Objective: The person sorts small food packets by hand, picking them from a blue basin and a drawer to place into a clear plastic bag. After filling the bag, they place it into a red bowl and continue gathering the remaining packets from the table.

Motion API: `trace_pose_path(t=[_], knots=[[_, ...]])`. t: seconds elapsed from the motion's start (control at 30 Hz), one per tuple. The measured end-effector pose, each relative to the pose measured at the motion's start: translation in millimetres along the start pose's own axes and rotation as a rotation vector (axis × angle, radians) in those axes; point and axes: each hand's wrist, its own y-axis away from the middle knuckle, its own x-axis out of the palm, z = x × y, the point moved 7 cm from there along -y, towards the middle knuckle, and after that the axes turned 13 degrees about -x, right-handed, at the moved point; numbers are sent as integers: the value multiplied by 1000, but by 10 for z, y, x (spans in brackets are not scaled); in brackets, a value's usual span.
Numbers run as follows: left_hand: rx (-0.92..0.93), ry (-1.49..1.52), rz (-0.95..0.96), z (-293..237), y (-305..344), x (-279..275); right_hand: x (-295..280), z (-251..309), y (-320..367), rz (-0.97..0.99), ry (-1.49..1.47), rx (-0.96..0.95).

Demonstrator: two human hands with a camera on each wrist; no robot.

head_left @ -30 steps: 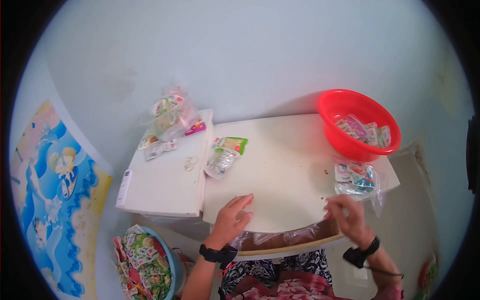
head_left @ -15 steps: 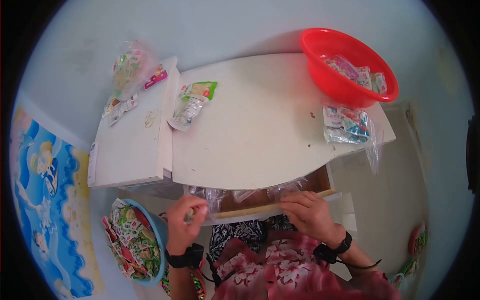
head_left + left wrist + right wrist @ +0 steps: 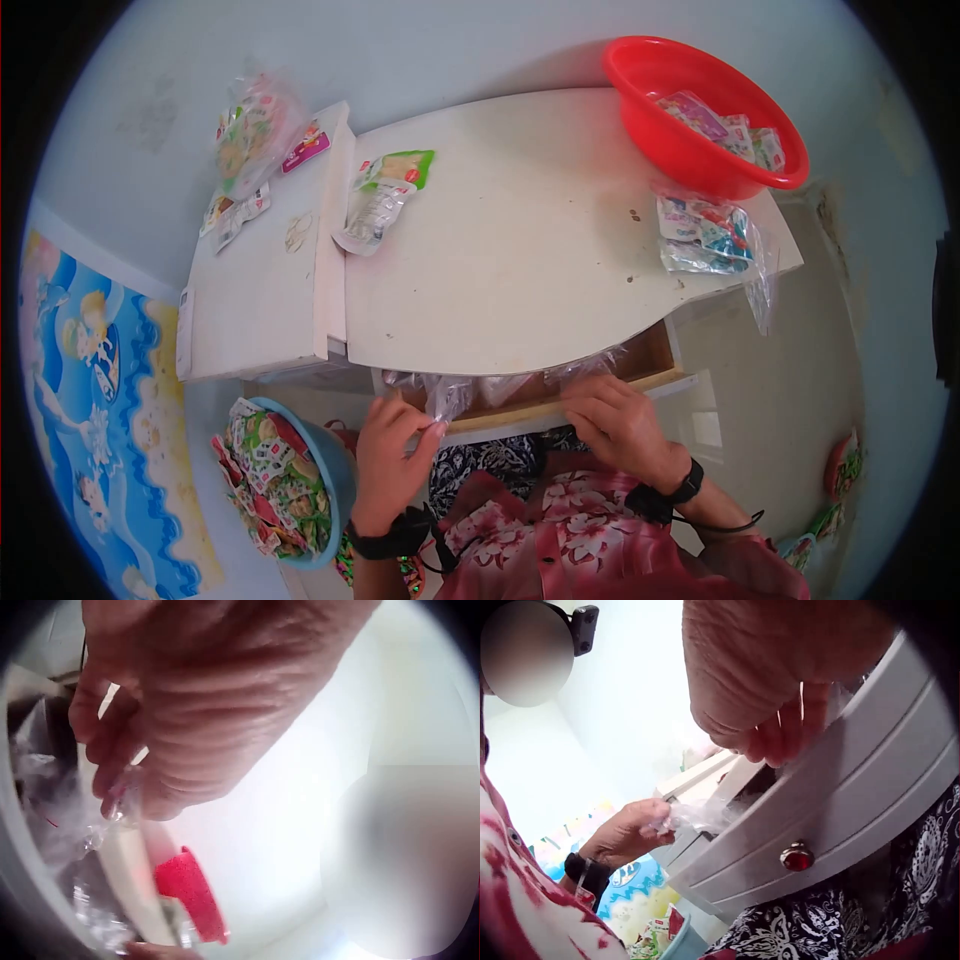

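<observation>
My left hand (image 3: 393,458) pinches the edge of a clear plastic bag (image 3: 450,396) between thumb and fingers, at the left end of the pulled-out drawer (image 3: 655,383). In the right wrist view the bag (image 3: 705,816) stretches from those fingertips down into the drawer. My right hand (image 3: 622,430) is at the right part of the drawer's front, its fingers (image 3: 774,746) reaching over the rim with nothing seen in them. Another clear bag (image 3: 585,368) lies inside the drawer, close to these fingers.
On the white table (image 3: 500,240) lie a green-and-silver snack packet (image 3: 385,200) and a bagged packet (image 3: 705,238). A red basin (image 3: 690,150) holds several packets. Filled plastic bag (image 3: 255,140) on the raised left top; blue tub (image 3: 340,490) of packets on the floor.
Both hands have come down from over the table edge to the drawer. The left hand has taken hold of a clear plastic bag; the right has moved left onto the drawer front. The view has tilted down.
</observation>
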Motion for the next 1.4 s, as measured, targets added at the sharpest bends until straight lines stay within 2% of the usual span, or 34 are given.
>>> trace_pose_path(t=[0.07, 0.1, 0.2, 0.33, 0.43, 0.5, 0.6, 0.63, 0.73, 0.77, 0.87, 0.9, 1.0, 1.1, 1.2, 1.33, 1.4], knots=[[16, 277, 37, -121, 49, -226, -14, 97, -81, -2, -95, -19], [-58, 397, 80, -94, 86, -325, 4, 130, -121, -2, -116, -43], [-72, 596, -104, -18, 47, -569, 45, 239, -275, -43, -179, -105], [-65, 959, -123, -403, 13, -684, -108, 499, -750, -173, -155, -169], [-18, 993, 37, -646, -2, -617, -81, 615, -955, -193, -116, -231], [-105, 1052, -12, -606, -81, -626, 16, 479, -931, -222, -146, -283], [-153, 1207, 13, -436, -312, -594, -35, 232, -938, -148, -550, 44], [-154, 1270, 42, -403, -394, -569, -22, 115, -917, -208, -754, 202], [-160, 1242, 66, -557, -501, -316, -18, -236, -813, -232, -856, 498], [-123, 1241, 229, -581, -517, -174, -22, -252, -812, -266, -859, 526], [-118, 917, 315, -645, -699, 183, 92, -228, -853, -281, -797, 453], [-119, 957, 255, -728, -692, 187, 35, -173, -910, -277, -657, 343], [-63, 809, 177, -656, -833, 214, 16, -168, -939, -228, -498, 293], [-239, 956, 319, -353, -895, 264, -11, -371, -845, -296, -839, 524], [-228, 953, 250, -294, -864, 157, -128, -612, -743, -370, -885, 565], [-191, 1066, 292, -248, -827, 56, -237, -703, -721, -564, -896, 555], [-221, 1107, 306, -284, -826, 97, -152, -697, -730, -440, -870, 554]])
